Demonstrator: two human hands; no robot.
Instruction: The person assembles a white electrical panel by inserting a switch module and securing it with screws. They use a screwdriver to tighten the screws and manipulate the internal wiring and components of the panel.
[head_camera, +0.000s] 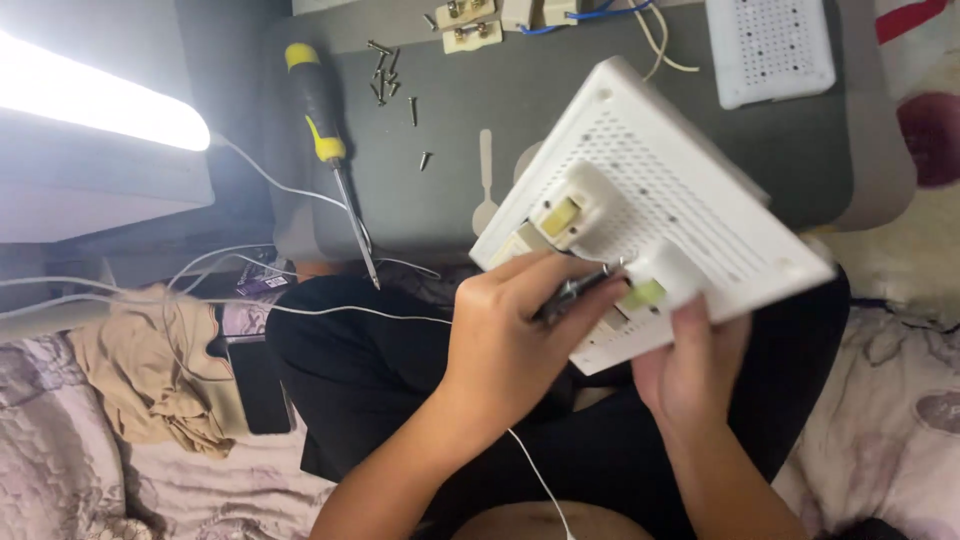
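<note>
Two hands work on a white panel held above the lap.

The grey table (600, 110) fills the far side, and the white perforated panel (660, 200) hangs tilted in front of it, above the person's dark trousers (370, 370). The right hand (690, 375) grips the panel from below at its near edge, thumb pressed up on the face beside a pale switch block (650, 285). The left hand (510, 335) is closed around a small dark tool (575, 292), whose tip touches that block; a second switch block (570, 212) sits just above it on the panel. A yellow-and-black screwdriver (325, 130) lies well apart on the table's left edge, with loose screws (390, 75) beside it, farther back.
</note>
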